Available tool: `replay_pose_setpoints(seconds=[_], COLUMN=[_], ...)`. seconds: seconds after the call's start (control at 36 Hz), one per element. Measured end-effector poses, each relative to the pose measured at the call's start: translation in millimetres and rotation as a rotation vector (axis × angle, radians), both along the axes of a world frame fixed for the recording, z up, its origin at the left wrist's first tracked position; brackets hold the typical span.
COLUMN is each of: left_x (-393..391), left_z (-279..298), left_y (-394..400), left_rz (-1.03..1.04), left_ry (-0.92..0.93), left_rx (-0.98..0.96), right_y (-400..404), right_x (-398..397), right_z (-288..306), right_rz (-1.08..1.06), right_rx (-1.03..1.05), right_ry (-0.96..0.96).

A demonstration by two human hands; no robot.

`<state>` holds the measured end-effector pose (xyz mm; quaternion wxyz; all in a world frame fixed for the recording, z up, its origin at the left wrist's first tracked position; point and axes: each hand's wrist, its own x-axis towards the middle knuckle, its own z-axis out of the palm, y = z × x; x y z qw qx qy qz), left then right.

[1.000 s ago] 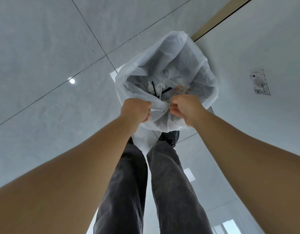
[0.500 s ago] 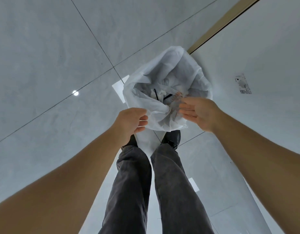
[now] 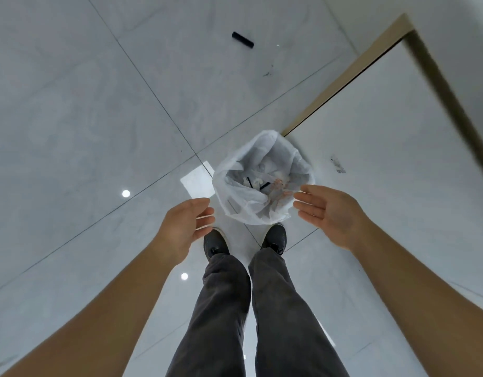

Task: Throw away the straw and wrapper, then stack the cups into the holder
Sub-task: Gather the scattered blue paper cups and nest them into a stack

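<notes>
**Hands off the bag, rubbish inside**

My left hand [image 3: 187, 227] hangs loosely open with the fingers spread and slightly curled, holding nothing. My right hand [image 3: 330, 213] is open as well, palm turned inward, fingers stretched toward the bag and empty. Both sit on either side of the white trash bag [image 3: 251, 205], near its rim but not touching it, which reads to me as having just let go.

The bag stands on the pale tiled floor [image 3: 99, 118] just ahead of my shoes [image 3: 216, 244], its mouth gaping upward so things can be dropped straight in. Down inside I can see a thin black straw [image 3: 264, 185] lying among crumpled white scraps; I judge the wrapper is among them, though I cannot pick it out for certain. A short dark object [image 3: 242, 39] lies on the floor well beyond the bag; I cannot tell what it is.

A second ago both fists were clamped on the near edge of the bag, pulling it open. Half a second ago the right had already uncurled while the left still pinched the plastic. Now both are free, and the bag sits lower and further from my view, so I have straightened up.

The cups and holder are not in sight; that part of the job is not yet begun.
</notes>
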<state>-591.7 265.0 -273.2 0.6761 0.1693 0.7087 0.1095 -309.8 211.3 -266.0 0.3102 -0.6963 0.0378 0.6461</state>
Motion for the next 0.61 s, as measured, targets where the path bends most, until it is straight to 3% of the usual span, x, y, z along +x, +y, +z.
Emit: replay_pose_setpoints(seconds=[0.25, 0.61], left_x=[-12, -32], left_z=[74, 201], left_y=[-1, -11], left_rz=[-0.003, -0.030], left_ry=[-0.125, -0.280], left_rx=[0.059, 0.167], right_y=[-15, -40], right_x=[-29, -46], right_z=[83, 227], right_rz=[-0.032, -0.242], right_rx=[0.088, 0.319], right_ry=[0.009, -0.015])
